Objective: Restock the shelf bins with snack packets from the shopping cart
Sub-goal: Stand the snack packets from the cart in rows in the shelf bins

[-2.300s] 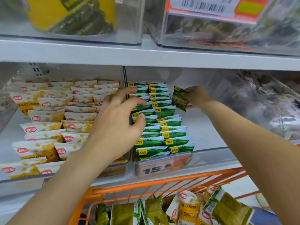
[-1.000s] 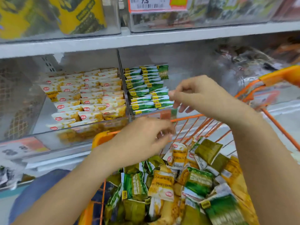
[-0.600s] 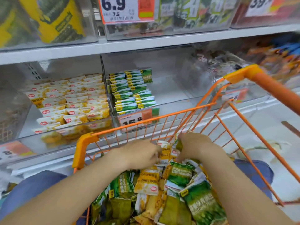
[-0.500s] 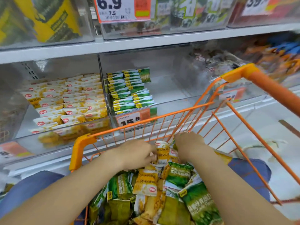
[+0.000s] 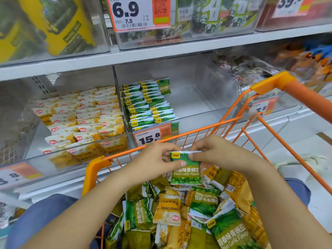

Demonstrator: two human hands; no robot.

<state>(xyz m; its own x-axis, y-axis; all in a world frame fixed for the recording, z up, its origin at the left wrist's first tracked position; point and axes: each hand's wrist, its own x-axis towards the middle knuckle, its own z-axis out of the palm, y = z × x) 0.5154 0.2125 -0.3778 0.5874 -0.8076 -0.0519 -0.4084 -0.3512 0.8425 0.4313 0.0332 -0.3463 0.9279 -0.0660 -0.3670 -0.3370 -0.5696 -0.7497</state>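
Both hands hold one green garlic-pea packet (image 5: 186, 169) upright above the heap in the orange shopping cart (image 5: 93, 169). The left hand (image 5: 154, 160) pinches the packet's upper left corner, thumb across the front just under the yellow logo, fingers curled behind. The right hand (image 5: 215, 153) pinches the upper right corner along the white sealed edge, thumb in front. The packet's lower edge hangs just over the loose packets below, and I can't tell whether it touches them.

Under it the cart is piled with mixed snacks: more green pea packets (image 5: 203, 202) and yellow crab-roe packets (image 5: 168, 211), lying every which way, some face down.

Beyond the cart's front rail stands the shelf. A clear bin (image 5: 197, 108) holds two neat rows of green pea packets (image 5: 149, 108) along its left side, with bare floor to their right; a price tag reading 15.8 (image 5: 149, 138) sits on its front. Just left, across a clear divider, another bin (image 5: 36, 159) is filled with rows of yellow and white crab-roe packets (image 5: 84, 115). On the shelf above, a tag reading 6.9 (image 5: 129, 13) fronts a bin of dark green goods, beside large yellow bags (image 5: 59, 24).
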